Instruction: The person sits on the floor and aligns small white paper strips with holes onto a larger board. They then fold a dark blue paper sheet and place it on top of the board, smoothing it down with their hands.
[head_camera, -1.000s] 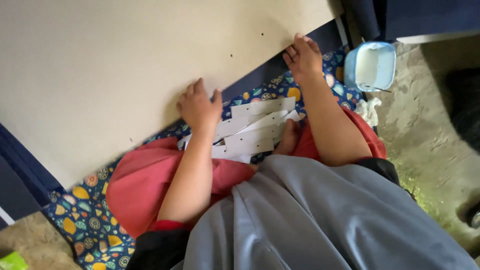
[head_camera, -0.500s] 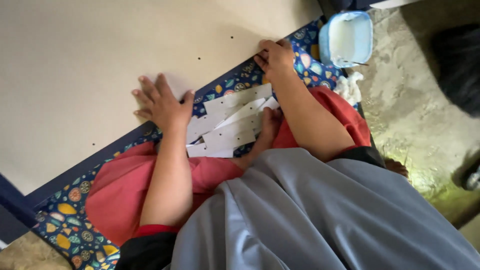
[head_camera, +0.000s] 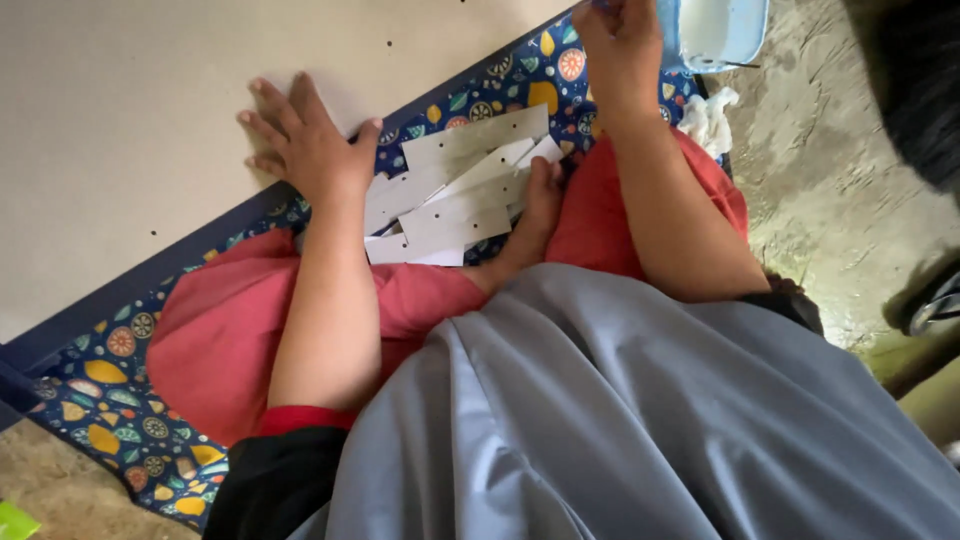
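My left hand (head_camera: 305, 145) lies flat with fingers spread on the edge of a large pale board (head_camera: 150, 110) that has small dark holes. My right hand (head_camera: 620, 45) reaches toward the top of the view, next to a light blue tub (head_camera: 725, 30); its fingers are curled and partly cut off by the frame, so I cannot tell whether it holds anything. Between my arms a pile of white paper strips (head_camera: 455, 190) with punched holes lies on a blue patterned mat (head_camera: 520, 85), touching my bare foot (head_camera: 535, 215).
My legs in red trousers (head_camera: 220, 330) and a grey garment (head_camera: 600, 420) fill the lower view. A crumpled white cloth (head_camera: 705, 115) lies beside the tub. Rough concrete floor (head_camera: 830, 170) is at right, with a dark object (head_camera: 915, 90) at the top right corner.
The view has shifted, so the tub and both hands sit closer to the top right. My right hand has stretched further toward the tub. My left hand stays flat on the board.
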